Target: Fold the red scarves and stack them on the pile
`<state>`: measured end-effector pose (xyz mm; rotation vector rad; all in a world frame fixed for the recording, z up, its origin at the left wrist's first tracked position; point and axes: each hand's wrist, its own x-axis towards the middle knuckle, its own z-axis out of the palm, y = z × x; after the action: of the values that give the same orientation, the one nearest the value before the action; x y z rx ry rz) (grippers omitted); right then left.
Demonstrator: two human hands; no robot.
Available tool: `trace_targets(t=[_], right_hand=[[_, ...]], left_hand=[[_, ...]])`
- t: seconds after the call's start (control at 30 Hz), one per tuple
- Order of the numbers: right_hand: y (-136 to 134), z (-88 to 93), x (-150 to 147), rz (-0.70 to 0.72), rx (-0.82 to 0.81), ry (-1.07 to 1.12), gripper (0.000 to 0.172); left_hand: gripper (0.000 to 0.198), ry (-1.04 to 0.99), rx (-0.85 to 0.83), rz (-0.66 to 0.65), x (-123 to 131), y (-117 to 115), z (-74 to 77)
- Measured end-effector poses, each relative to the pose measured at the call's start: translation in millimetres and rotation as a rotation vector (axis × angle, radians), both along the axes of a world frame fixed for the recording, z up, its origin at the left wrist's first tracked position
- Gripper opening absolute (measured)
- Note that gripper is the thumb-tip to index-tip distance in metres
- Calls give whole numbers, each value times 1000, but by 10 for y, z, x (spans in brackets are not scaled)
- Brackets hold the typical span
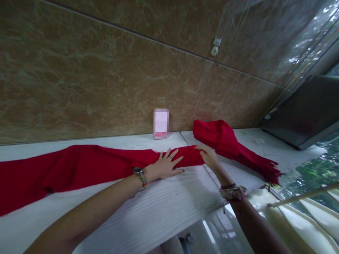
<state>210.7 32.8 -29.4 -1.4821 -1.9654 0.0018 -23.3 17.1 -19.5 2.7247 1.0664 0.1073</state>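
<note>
A long red scarf [87, 165] lies stretched across the white table [159, 208], running off to the left. My left hand [165, 164] rests flat on it with fingers spread, pressing the cloth down near its right part. My right hand [209, 157] has its fingers closed on the scarf's edge just to the right. Beyond it the scarf bunches into a heap [219, 135] and ends in a fringe [267, 171] hanging near the table's right edge.
A small pink-white card [161, 123] stands against the brown marble wall [106, 77] at the back. A dark panel [304, 113] leans at the right. A seam [193, 151] splits the table top. Greenery shows beyond the right edge.
</note>
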Motion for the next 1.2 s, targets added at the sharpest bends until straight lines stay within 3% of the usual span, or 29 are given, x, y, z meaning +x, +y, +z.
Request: trace_targets(t=[0.1, 0.23, 0.33, 0.43, 0.5, 0.6, 0.77, 0.87, 0.93, 1.03, 1.1, 1.2], right_hand=[[174, -7, -103, -78, -22, -103, 33], [273, -201, -174, -97, -63, -168, 38], [260, -270, -151, -132, -27, -161, 51], [232, -185, -225, -125, 109, -187, 59], [200, -92, -388, -62, 164, -236, 53], [114, -12, -725, 93, 118, -394, 41], [14, -116, -959, 232, 8, -670, 40], [67, -208, -861, 249, 16, -715, 40], [120, -228, -796, 268, 16, -726, 39], [159, -174, -808, 268, 14, -704, 37], [141, -97, -928, 281, 48, -655, 36], [60, 3, -1259, 432, 94, -576, 38]], left_hand=[[67, 10, -82, 41, 33, 38, -89], [65, 40, -87, 110, 13, 11, -146], [65, 64, -39, 105, -60, -49, -117], [60, 77, 116, 40, -261, -90, -7], [57, 84, 217, 45, -523, -95, 78], [57, 101, 269, 189, -1124, -104, 110], [57, 206, 175, 503, -2297, -223, -145], [62, 201, 196, 580, -2726, -259, -273], [63, 179, 238, 557, -2823, -240, -278], [58, 180, 291, 460, -2776, -177, -166], [51, 199, 327, 390, -2720, -115, -48], [42, 263, 337, 316, -2715, 30, 108]])
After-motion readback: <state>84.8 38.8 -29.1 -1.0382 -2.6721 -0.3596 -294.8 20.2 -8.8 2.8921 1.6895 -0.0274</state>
